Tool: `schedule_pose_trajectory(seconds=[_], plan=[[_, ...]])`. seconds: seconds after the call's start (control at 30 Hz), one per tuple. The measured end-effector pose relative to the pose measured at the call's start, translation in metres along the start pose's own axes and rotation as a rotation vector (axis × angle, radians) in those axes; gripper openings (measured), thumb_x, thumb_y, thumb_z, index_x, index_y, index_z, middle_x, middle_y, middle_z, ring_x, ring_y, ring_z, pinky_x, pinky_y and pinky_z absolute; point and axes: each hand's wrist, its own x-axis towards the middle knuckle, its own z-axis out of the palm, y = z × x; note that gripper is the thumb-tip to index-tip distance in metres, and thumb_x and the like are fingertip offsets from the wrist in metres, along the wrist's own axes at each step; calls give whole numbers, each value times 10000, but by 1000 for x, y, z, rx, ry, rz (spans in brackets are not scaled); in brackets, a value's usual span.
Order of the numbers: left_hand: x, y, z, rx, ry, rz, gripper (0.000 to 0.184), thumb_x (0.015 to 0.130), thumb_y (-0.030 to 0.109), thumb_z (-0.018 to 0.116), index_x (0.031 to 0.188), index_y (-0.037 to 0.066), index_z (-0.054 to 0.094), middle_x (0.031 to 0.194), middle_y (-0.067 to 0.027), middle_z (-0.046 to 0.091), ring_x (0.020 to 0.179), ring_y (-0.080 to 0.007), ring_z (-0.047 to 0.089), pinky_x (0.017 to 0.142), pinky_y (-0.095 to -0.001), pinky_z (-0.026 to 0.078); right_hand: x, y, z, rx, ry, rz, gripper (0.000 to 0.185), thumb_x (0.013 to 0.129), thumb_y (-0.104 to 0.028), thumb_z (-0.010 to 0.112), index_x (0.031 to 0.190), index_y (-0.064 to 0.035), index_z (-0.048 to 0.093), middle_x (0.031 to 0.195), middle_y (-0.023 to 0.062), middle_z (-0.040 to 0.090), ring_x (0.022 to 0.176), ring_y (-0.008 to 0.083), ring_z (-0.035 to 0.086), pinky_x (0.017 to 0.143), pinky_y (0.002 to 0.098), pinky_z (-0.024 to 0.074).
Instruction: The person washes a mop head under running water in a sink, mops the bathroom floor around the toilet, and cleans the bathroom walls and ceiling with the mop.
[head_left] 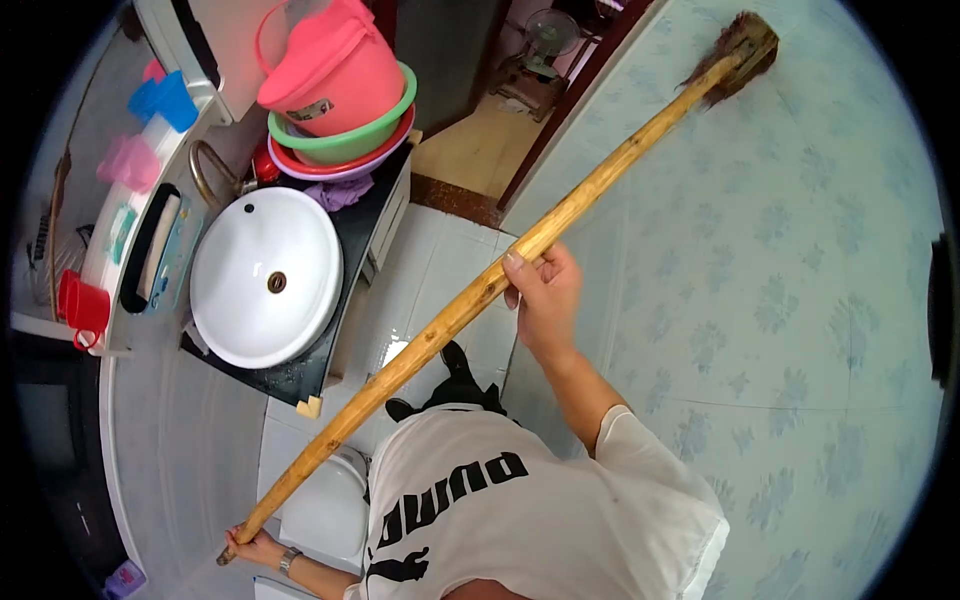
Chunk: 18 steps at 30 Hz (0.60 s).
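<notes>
A long wooden pole (430, 335) runs diagonally across the view, from the lower left to the upper right. At its upper end a dark brown bristle head (745, 58) is against or close to the blue-patterned wall; which of the two I cannot tell. My right hand (548, 300) grips the pole near its middle, thumb along the near side. Close to the pole's lower end, my left hand (252, 548) is closed round the wood, with a watch on the wrist.
A white basin (268, 278) sits on a dark counter (360, 228) at left, with stacked tubs and a pink bucket (335, 70) behind it. Below are a toilet (325, 510) and tiled floor (430, 260). A doorway shows a fan (550, 35). The patterned wall (780, 330) fills the right.
</notes>
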Motion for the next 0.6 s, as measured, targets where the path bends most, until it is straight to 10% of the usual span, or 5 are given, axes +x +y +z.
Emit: schedule_pose_trajectory(seconds=[0.13, 0.2, 0.37, 0.6], plan=[[24, -17, -27, -103, -76, -160, 179, 819, 91, 641, 695, 69, 515, 642, -38, 560, 621, -159, 568, 613, -296, 507, 13, -3, 8, -44, -8, -99, 149, 875, -109, 608, 950, -22, 513, 754, 62, 599, 613, 110, 567, 529, 246, 464], [37, -20, -47, 227, 94, 58, 155, 847, 126, 626, 916, -4, 579, 695, -47, 477, 650, -180, 505, 638, -330, 476, 14, 10, 19, 104, -32, -36, 151, 881, -91, 556, 990, -10, 489, 737, 109, 609, 637, 203, 622, 604, 340, 527], [37, -12, -99, 1058, 139, 619, 169, 777, 176, 669, 801, 24, 601, 653, -90, 581, 626, -248, 589, 621, -362, 501, -9, 82, 16, 283, -131, 200, 143, 894, -62, 492, 1023, -14, 452, 774, 156, 623, 695, 273, 658, 658, 377, 547], [-63, -26, -6, 1859, 392, 693, 227, 792, 238, 636, 829, 15, 614, 688, -137, 602, 653, -307, 599, 632, -411, 500, -29, 148, -17, 430, -61, 734, 93, 872, -35, 504, 964, -45, 495, 812, 142, 620, 821, 310, 650, 787, 440, 526]])
